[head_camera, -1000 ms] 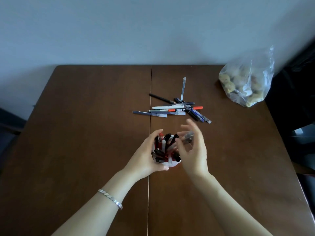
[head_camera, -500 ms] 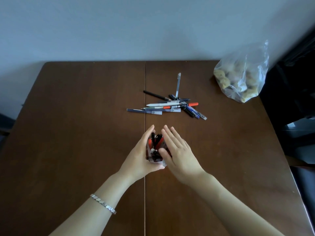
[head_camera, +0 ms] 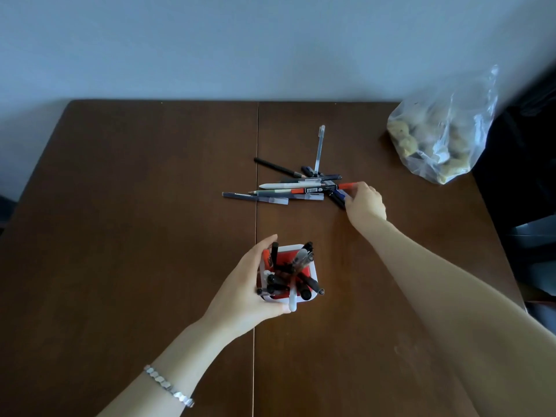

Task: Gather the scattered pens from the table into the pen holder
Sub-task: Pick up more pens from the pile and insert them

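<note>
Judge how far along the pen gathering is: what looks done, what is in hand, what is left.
Done: many pens already stand in the pen holder, steadied by the left hand. In hand: the right hand reaches the right end of the scattered pens, closing on one. Left: that whole pile on the table.
</note>
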